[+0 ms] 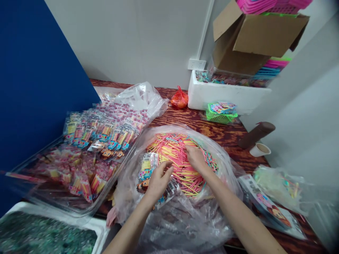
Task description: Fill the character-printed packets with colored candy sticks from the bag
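Observation:
A large clear plastic bag (226, 160) lies open in front of me, full of thin coloured sticks (182, 173) in pink, yellow and some blue-green. My right hand (195, 158) reaches into the pile, fingers curled closed among the sticks; its fingertips are partly hidden. My left hand (159, 180) is at the pile's near left edge, thumb and fingers apart, with nothing visible between them. Beside and under it lie small clear packets (146, 164) with a printed cartoon face and sticks or a barcode showing.
Filled packets (106, 130) crowd a clear tray (79, 208) at left. A white foam box (225, 93) carries an open carton (259, 35). A green basket (221, 117), dark flask (256, 134), paper cup (260, 150) and printed bag (270, 204) are to the right.

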Tool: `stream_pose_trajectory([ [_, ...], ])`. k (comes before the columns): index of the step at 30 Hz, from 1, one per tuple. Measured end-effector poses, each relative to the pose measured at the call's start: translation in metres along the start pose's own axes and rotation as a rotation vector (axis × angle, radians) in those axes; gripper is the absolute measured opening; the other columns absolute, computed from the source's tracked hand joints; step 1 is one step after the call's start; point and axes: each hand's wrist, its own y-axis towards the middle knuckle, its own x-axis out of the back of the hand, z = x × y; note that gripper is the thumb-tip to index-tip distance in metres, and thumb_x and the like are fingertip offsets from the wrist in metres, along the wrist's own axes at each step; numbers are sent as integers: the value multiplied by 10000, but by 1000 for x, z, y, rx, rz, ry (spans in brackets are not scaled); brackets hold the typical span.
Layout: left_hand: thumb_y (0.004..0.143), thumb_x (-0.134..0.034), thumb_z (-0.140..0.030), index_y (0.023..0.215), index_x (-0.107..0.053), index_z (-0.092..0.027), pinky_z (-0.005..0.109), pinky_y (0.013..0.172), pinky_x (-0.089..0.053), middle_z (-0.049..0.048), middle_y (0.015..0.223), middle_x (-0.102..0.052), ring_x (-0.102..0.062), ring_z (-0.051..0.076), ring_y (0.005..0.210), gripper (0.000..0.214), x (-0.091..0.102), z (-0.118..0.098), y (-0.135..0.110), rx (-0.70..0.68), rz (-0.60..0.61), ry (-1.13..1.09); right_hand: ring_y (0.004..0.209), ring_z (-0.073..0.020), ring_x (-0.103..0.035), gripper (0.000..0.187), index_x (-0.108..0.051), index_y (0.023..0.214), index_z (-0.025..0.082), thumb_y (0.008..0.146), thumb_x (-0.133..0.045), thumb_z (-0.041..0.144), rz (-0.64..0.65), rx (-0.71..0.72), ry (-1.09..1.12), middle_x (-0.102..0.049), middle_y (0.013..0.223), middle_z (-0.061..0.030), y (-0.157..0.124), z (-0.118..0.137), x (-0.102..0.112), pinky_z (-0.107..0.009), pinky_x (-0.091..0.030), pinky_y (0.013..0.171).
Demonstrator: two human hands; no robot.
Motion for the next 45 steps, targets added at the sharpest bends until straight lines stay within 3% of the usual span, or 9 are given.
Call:
stream_pose_trajectory([
  [5,892,-523,-369,1194,-603,-201,339,829,-503,95,1145,-669,-642,218,967,354,2,-1,0,-57,-70,108,757,-186,-653,226,-611,843,202,898,-394,232,-2,-10,178,-707,790,-55,-10,3,-3,-264,-441,701],
  [9,932,-473,-331,1417,-389,-214,439,1077,-368,125,1459,-443,-410,255,1347,506,-7,-8,-5,-266,-178,308,700,-177,-638,166,-583,840,198,855,-462,311,114,-62,780,-680,741,-23,-39,15,-20,-281,-495,680],
  [15,952,-428,-245,1519,-147,-226,501,1182,-174,108,1571,-267,-171,234,1466,634,-19,-4,-20,-505,107,513,840,-188,-618,228,-632,992,239,839,-566,394,143,-61,1226,-680,950,-21,-83,39,-44,-307,-500,778],
  [19,970,-401,-258,1480,-284,-271,464,1167,-246,76,1564,-291,-203,222,1458,523,-5,5,-33,-437,75,462,816,-193,-618,233,-664,983,223,832,-605,390,176,-93,1217,-680,879,-17,-94,40,-47,-312,-491,784],
  [28,960,-432,-295,1530,-94,-239,516,1179,-161,104,1573,-259,-190,259,1459,665,-3,27,-56,-472,195,619,987,-246,-610,345,-669,1048,216,852,-573,483,89,10,1182,-691,1002,-68,-114,40,-87,-368,-475,907],
  [32,979,-381,-271,1410,-387,-218,428,1067,-376,120,1406,-499,-439,240,1318,434,6,38,-61,-304,-48,456,858,-205,-615,200,-697,905,216,906,-538,337,105,29,1049,-677,860,-34,-113,37,-74,-316,-467,826],
  [35,981,-367,-243,1097,-607,-201,362,868,-481,86,1029,-664,-609,215,987,270,8,45,-60,-224,2,504,870,-190,-615,183,-701,922,223,921,-528,283,85,45,1041,-683,881,-25,-113,37,-58,-292,-451,822],
  [38,952,-405,-188,971,-632,-179,391,854,-462,97,1009,-642,-578,236,957,227,0,50,-58,-264,98,718,881,-181,-618,178,-704,949,227,919,-528,230,60,48,1037,-686,897,-17,-113,38,-48,-274,-445,820],
  [45,853,-591,-244,1202,-536,-174,469,900,-402,119,1172,-570,-496,297,1055,360,-16,49,-50,-292,7,991,885,-181,-620,173,-714,935,228,905,-546,209,37,53,1058,-692,913,-18,-116,43,-38,-272,-447,839],
])
